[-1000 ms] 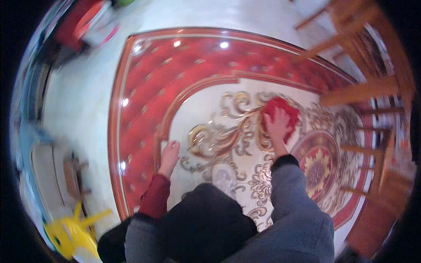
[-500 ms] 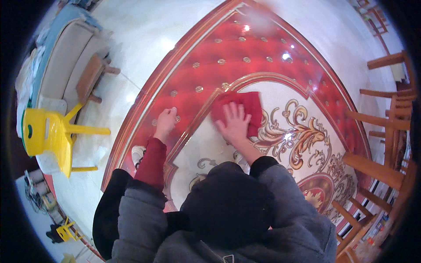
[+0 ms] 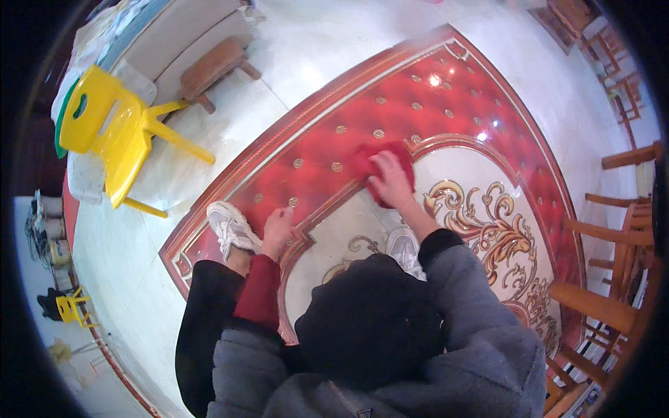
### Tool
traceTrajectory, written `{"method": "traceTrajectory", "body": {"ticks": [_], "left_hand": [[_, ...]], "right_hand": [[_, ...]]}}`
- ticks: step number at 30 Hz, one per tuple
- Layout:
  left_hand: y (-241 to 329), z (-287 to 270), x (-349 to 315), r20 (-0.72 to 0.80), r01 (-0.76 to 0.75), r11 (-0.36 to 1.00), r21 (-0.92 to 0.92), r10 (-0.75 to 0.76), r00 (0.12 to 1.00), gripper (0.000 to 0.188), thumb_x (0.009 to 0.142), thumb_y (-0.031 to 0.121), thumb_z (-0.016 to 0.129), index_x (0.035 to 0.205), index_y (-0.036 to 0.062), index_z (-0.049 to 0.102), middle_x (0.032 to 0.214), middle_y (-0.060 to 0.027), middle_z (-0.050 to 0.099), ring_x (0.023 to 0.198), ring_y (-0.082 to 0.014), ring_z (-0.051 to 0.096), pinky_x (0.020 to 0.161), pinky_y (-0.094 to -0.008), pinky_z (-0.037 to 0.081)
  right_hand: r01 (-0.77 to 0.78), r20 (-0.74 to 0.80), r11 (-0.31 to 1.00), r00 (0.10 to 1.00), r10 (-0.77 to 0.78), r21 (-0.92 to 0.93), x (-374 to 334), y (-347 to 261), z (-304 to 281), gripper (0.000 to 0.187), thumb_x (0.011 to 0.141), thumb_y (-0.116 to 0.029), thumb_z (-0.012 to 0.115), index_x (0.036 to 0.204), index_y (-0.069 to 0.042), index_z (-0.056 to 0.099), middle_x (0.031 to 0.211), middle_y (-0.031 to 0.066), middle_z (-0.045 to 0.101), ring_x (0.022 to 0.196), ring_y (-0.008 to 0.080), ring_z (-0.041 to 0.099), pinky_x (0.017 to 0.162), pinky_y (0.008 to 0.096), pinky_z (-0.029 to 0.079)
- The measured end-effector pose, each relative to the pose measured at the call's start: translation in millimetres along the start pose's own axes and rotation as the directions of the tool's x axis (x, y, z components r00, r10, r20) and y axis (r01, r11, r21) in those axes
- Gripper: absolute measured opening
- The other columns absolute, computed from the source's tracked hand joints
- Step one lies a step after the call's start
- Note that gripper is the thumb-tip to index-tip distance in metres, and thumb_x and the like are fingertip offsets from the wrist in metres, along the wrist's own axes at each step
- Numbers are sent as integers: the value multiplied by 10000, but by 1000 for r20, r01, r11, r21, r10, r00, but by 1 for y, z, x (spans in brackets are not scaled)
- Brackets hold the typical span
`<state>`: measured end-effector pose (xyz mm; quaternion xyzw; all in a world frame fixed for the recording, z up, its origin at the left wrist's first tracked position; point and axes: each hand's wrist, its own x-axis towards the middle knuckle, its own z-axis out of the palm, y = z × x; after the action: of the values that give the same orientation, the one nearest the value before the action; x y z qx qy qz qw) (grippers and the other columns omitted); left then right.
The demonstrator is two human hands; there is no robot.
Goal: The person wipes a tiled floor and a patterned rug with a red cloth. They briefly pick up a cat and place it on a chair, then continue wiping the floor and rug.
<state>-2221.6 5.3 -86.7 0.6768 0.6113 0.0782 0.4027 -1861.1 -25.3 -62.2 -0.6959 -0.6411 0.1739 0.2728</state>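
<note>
Spreading across most of the view is a glossy floor (image 3: 313,63) of pale tile with a large inlaid panel (image 3: 390,118) of red, button-patterned border and a cream centre with gold scrollwork (image 3: 495,230). Wooden chairs (image 3: 613,237) line the right edge; a yellow plastic chair (image 3: 118,132) lies tipped at upper left, near a small wooden stool (image 3: 216,63). The person crouches low, a white sneaker (image 3: 230,226) planted on the red border. The right hand (image 3: 391,182) presses flat, fingers together, on a red cloth (image 3: 373,164) lying where the red border meets the cream centre. The left hand (image 3: 277,228) rests on the floor just beside the sneaker, fingers together, holding nothing.
</note>
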Motion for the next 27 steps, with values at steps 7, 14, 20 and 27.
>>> {"method": "traceTrajectory", "body": {"ticks": [7, 14, 20, 27], "left_hand": [[9, 21, -56, 173, 471, 740, -480, -446, 878, 438, 952, 385, 534, 1009, -40, 621, 825, -104, 663, 667, -190, 638, 646, -331, 517], [6, 25, -52, 26, 331, 777, -535, -377, 926, 384, 969, 336, 515, 1042, -26, 620, 846, -110, 672, 714, -208, 669, 650, -342, 530], [31, 11, -57, 172, 261, 452, -853, -228, 958, 316, 975, 304, 571, 1079, 7, 592, 773, -64, 613, 623, -145, 605, 522, -269, 482], [143, 25, -56, 238, 251, 770, -586, -132, 962, 368, 1002, 357, 537, 1183, 38, 567, 920, -82, 645, 739, -132, 621, 602, -256, 485]], "right_hand": [[-287, -58, 850, 954, 293, -442, -7, -6, 42, 660, 873, -477, 626, 1452, -213, 447, 1558, 104, 335, 1421, 376, 308, 1008, 718, 304], [491, 573, 862, 746, -340, -128, -20, -135, 118, 596, 809, -289, 699, 1372, -209, 519, 1511, 61, 398, 1387, 330, 372, 1020, 599, 376], [419, 448, 876, 848, -283, -239, -46, -75, 62, 522, 788, -234, 697, 1297, -266, 589, 1490, -7, 445, 1342, 244, 415, 970, 509, 401], [-406, 39, 850, 895, 444, -335, -188, 54, -73, 577, 832, -291, 681, 1389, -301, 530, 1504, 36, 426, 1358, 308, 389, 1021, 575, 380]]}}
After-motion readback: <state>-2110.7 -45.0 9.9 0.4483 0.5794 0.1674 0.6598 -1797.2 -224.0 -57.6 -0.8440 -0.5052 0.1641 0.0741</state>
